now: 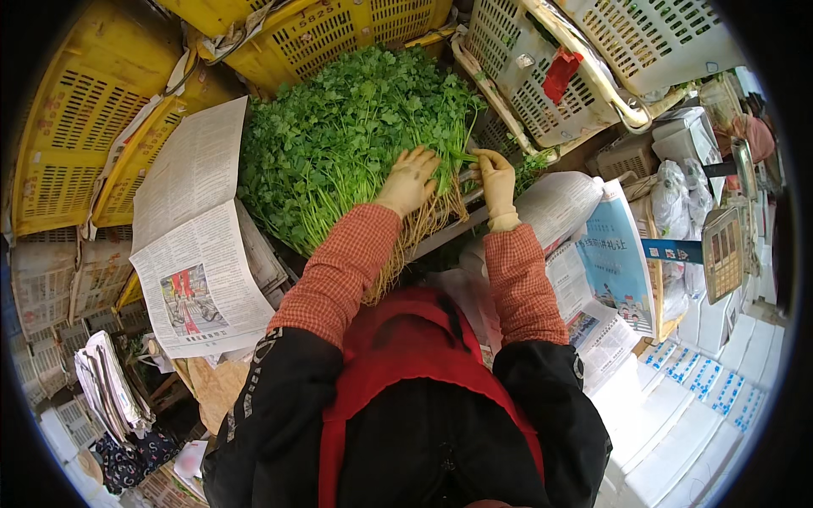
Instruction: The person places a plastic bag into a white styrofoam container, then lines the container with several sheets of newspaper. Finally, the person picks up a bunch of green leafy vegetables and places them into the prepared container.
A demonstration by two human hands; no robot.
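A large heap of leafy green cilantro-like herbs (343, 120) lies before me, leaves away and to the left. Its long pale roots (397, 260) trail toward my red apron. My left hand (408, 181), in a cream glove, rests on the stems near the root end, fingers spread. At the right edge of the heap, my right hand (494, 184), gloved too, pinches a green stem (463, 156) between thumb and fingers. Loose sprigs (532, 166) lie just beyond that hand.
Yellow plastic crates (305, 44) are stacked behind and to the left. White crates (540, 70) stand at the back right. Newspaper sheets (197, 247) lie left of the heap, with rolled newspaper (559, 203) at right. A weighing scale's display (723, 254) and white foam boxes (673, 419) are farther right.
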